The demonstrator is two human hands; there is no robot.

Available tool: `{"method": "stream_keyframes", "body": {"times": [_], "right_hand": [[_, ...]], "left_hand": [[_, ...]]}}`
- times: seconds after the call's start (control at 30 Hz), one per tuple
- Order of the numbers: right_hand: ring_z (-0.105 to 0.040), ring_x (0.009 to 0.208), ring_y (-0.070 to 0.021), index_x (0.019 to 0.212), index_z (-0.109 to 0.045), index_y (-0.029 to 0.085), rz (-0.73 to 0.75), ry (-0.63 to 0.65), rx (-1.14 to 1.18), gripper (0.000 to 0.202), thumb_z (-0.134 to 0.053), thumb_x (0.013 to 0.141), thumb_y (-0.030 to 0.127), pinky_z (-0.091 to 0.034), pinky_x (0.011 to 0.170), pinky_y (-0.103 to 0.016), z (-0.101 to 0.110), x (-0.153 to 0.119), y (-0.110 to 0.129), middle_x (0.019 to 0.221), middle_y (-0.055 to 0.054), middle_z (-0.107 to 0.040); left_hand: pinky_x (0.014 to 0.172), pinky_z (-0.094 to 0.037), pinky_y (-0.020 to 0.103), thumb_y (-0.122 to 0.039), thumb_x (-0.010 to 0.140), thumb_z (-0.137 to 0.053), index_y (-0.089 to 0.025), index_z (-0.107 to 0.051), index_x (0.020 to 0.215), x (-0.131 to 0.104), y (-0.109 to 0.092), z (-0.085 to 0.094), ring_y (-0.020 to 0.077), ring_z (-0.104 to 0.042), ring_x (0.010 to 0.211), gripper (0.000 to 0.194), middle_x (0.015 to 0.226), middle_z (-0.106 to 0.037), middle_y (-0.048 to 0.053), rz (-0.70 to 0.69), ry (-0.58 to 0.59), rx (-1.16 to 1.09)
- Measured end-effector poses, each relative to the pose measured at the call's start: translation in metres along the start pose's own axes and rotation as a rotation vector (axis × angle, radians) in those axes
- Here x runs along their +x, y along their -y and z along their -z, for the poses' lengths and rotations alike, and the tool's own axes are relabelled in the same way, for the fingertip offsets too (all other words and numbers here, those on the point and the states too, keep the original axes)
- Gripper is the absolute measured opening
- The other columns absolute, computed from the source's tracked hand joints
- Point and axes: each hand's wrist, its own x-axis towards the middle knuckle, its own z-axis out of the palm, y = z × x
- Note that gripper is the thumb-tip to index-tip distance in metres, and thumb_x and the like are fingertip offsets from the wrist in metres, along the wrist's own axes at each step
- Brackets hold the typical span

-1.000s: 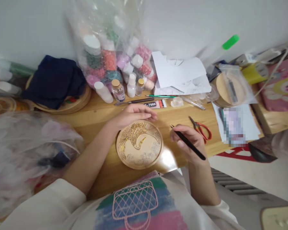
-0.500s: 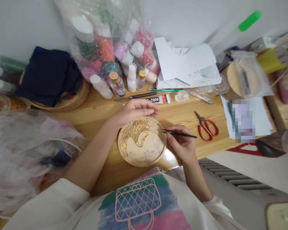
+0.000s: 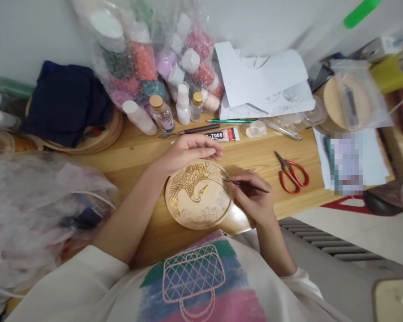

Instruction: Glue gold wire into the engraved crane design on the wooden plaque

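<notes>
A round wooden disc (image 3: 206,210) lies on the table in front of me. It bears a crane outlined in shiny gold, with fine grey wave lines below and to the right. My right hand (image 3: 254,197) pinches slim dark tweezers (image 3: 246,184), their tips at the disc's upper right edge, over the lines there. Whether the tips hold anything is too small to tell. My left hand (image 3: 191,152) rests along the disc's top edge, fingers loosely stretched and holding nothing.
Red-handled scissors (image 3: 293,175) lie to the right. Behind the disc are a glue tube (image 3: 226,134), a dark-handled tool (image 3: 195,131), small bottles (image 3: 161,114) and paper sheets (image 3: 265,89). Dark blue cloth (image 3: 65,105) sits at left, above a plastic bag (image 3: 43,214).
The tweezers have tilted slightly, with their tips a little further left over the disc. My left hand keeps its place. The whole view has shifted slightly.
</notes>
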Motion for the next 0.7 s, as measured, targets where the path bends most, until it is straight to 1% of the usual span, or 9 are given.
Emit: {"method": "stream_keyframes", "body": {"times": [0.2,0.43,0.7], "right_hand": [[-0.064,0.079,-0.0133,0.095,-0.069,0.026,0.009,-0.001,-0.016,0.020,-0.066,0.082,0.012,-0.053,0.071,-0.028,0.0004,0.0012,0.0008,0.086,0.001,-0.070],[-0.066,0.079,-0.0158,0.092,-0.071,0.026,-0.015,-0.015,-0.038,0.013,-0.066,0.084,0.017,-0.054,0.071,-0.032,-0.0004,0.0025,0.0045,0.085,-0.001,-0.072],[-0.066,0.078,-0.0149,0.094,-0.071,0.026,0.004,-0.002,-0.031,0.015,-0.068,0.083,0.017,-0.055,0.070,-0.031,0.0003,0.0018,0.0019,0.086,0.000,-0.072]], "left_hand": [[0.085,-0.054,0.033,-0.028,0.077,-0.077,-0.013,-0.073,0.089,0.0000,0.0018,0.0010,0.0164,-0.070,0.083,0.021,0.086,-0.074,0.006,-0.006,0.000,0.020],[0.084,-0.054,0.033,-0.029,0.077,-0.076,-0.013,-0.073,0.090,0.0003,0.0019,0.0015,0.0166,-0.070,0.083,0.021,0.085,-0.074,0.006,-0.015,0.002,0.044],[0.080,-0.055,0.029,-0.026,0.075,-0.078,-0.013,-0.074,0.087,0.0009,0.0009,0.0001,0.0139,-0.069,0.079,0.018,0.083,-0.075,0.005,-0.008,-0.013,0.029]]}}
